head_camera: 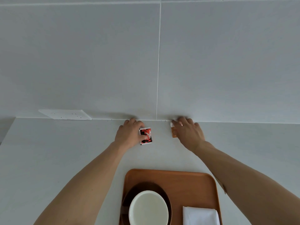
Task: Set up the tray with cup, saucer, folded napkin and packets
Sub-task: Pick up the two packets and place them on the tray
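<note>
A red-and-black packet [146,136] lies flat on the pale desk [65,151] near the wall, and the left hand [129,134] rests over its left edge, thumb laid across its face and fingers curled around the far side. Just to the right, an orange packet [173,131] lies at the foot of the wall under the right hand [189,133], whose curled fingers cover most of it and pinch its top end. Nearer the person, an orange-brown tray [170,177] sits on the desk. On it a white cup [148,207] stands on a dark brown saucer [146,186], with a folded white napkin [200,215] beside them to the right. A white socket plate [65,114] is fixed low on the grey tiled wall [97,54], off to the left.
</note>
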`<state>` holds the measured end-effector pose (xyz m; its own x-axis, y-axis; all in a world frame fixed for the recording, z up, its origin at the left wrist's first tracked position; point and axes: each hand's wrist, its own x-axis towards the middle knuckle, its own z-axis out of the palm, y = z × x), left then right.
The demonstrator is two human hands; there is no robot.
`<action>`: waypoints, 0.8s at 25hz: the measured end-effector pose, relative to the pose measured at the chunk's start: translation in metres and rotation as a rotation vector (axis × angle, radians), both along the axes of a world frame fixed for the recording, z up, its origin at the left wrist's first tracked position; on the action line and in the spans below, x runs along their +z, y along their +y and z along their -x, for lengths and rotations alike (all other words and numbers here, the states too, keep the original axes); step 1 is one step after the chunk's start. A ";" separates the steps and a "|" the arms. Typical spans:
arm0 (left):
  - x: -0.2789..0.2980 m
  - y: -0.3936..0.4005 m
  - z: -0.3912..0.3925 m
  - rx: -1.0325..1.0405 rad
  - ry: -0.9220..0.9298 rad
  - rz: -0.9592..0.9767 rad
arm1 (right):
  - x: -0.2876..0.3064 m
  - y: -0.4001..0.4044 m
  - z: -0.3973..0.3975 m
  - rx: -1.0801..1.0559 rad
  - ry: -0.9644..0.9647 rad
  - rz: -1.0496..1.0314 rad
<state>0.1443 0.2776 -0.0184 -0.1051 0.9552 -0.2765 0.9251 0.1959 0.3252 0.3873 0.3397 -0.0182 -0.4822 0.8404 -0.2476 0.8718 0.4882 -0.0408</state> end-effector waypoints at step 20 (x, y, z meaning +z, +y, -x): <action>0.044 -0.035 -0.041 0.229 -0.169 0.020 | 0.048 -0.056 -0.047 -0.432 0.386 0.293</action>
